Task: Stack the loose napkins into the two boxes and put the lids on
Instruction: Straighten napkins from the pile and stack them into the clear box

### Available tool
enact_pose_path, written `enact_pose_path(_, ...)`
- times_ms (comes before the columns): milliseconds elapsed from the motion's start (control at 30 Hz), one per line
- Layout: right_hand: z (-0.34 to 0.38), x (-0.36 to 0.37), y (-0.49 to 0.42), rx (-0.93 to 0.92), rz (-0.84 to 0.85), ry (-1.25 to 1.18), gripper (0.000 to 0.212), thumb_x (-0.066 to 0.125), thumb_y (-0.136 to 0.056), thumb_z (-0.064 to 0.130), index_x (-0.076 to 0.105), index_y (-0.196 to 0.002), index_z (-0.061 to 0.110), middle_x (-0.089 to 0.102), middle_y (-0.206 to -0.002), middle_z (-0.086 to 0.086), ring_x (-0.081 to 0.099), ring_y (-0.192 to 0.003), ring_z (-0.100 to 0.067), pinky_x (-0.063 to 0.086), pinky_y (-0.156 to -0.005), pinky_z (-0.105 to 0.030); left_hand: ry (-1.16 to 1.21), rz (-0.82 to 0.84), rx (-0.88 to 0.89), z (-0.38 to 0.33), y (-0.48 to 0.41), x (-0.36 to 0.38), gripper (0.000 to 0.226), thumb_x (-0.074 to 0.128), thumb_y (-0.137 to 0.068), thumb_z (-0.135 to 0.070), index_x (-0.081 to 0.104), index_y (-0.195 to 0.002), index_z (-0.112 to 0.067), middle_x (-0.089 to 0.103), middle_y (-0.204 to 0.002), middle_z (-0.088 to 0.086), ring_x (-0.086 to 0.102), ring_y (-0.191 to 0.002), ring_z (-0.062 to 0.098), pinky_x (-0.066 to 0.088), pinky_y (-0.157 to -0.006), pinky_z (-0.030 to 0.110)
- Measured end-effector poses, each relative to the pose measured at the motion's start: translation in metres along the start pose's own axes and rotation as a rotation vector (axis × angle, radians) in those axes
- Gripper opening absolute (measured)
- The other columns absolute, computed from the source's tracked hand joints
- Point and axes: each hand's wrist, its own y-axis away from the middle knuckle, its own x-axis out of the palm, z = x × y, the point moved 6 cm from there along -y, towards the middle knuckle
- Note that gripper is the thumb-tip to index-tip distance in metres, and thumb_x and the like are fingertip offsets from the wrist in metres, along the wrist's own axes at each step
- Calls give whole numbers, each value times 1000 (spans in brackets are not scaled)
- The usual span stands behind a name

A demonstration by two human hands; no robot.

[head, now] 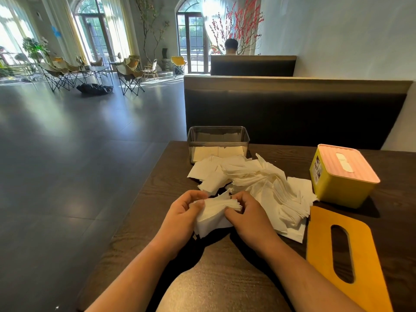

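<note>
Head view: a small white stack of napkins (pixel 213 213) sits low over the table (pixel 155 190), left hand (pixel 182 218) and right hand (pixel 249 221) gripping it with curled fingers (pixel 235 197), its edges fanned. Behind, a loose heap of napkins (pixel 261 183) sprawls between a part-filled clear box (pixel 218 137) and a closed yellow box (pixel 342 188). An orange lid (pixel 324 244) lies flat.

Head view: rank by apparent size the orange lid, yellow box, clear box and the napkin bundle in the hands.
1. Orange lid, though nearness to the camera inflates it.
2. Yellow box.
3. Clear box and napkin bundle look about alike; not ranked.
</note>
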Motion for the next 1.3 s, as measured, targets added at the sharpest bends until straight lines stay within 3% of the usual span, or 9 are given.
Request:
enact_pose_path(167,-3,1,-2,26,6,-44,43,73,-90,21,52,-126,33,64,-121,9,64,-109,-10,56,-96,-33,-41,6,-8,-1,2,1,20,53,-108,-12,71,-115,-16,76,-106,6,71,-89,19,58,-80,38)
enact_pose_path(267,-1,2,-2,20,11,-68,48,73,-90,18,51,-128,37,60,-127,13,63,-115,-9,55,-102,-36,-47,12,-5,-1,2,2,21,53,-108,-11,72,-115,-17,76,-106,7,71,-89,19,57,-80,37)
enact_pose_path(400,1,1,-1,30,4,-100,44,72,-91,14,54,-121,40,63,-123,12,65,-109,-9,58,-95,-32,-41,21,-1,-2,2,2,21,53,-107,-10,72,-115,-15,75,-107,10,70,-87,18,56,-77,34)
enact_pose_path(600,4,3,2,36,49,-48,24,63,-94,15,63,-108,34,72,-102,8,67,-92,-7,51,-73,-23,-54,20,9,-4,3,3,20,54,-106,-9,72,-114,-15,75,-108,12,69,-88,19,55,-78,35)
enact_pose_path(800,3,1,2,43,29,-40,17,59,-96,17,60,-107,31,68,-105,4,63,-96,-12,46,-75,-25,-61,59,64,-7,4,5,18,60,-105,-14,69,-121,-16,75,-112,2,72,-101,15,57,-83,23)
enact_pose_path(967,6,0,3,50,27,-69,17,56,-98,14,58,-105,30,67,-106,2,63,-98,-13,47,-74,-25,-51,204,89,-7,8,15,39,74,-95,-20,60,-131,-21,73,-115,-6,73,-108,16,58,-86,26)
enact_pose_path(1100,6,-1,2,59,8,-78,12,56,-98,14,56,-104,25,65,-105,-3,60,-92,-14,50,-76,-31,-33,72,88,-8,1,8,23,57,-106,-25,66,-125,-15,76,-116,3,72,-107,23,59,-91,34)
enact_pose_path(1167,6,-1,1,54,15,-57,11,55,-98,14,55,-104,24,63,-106,-4,57,-92,-14,48,-76,-31,7,15,14,-11,-7,5,26,51,-110,-29,68,-121,-12,78,-112,4,73,-105,24,58,-93,39)
enact_pose_path(1300,6,1,2,44,26,-58,12,55,-96,13,54,-99,25,62,-98,-1,55,-86,-13,45,-72,-30,-315,108,-93,-21,-25,6,19,64,-103,-37,74,-112,-24,78,-108,-2,73,-101,14,55,-89,29)
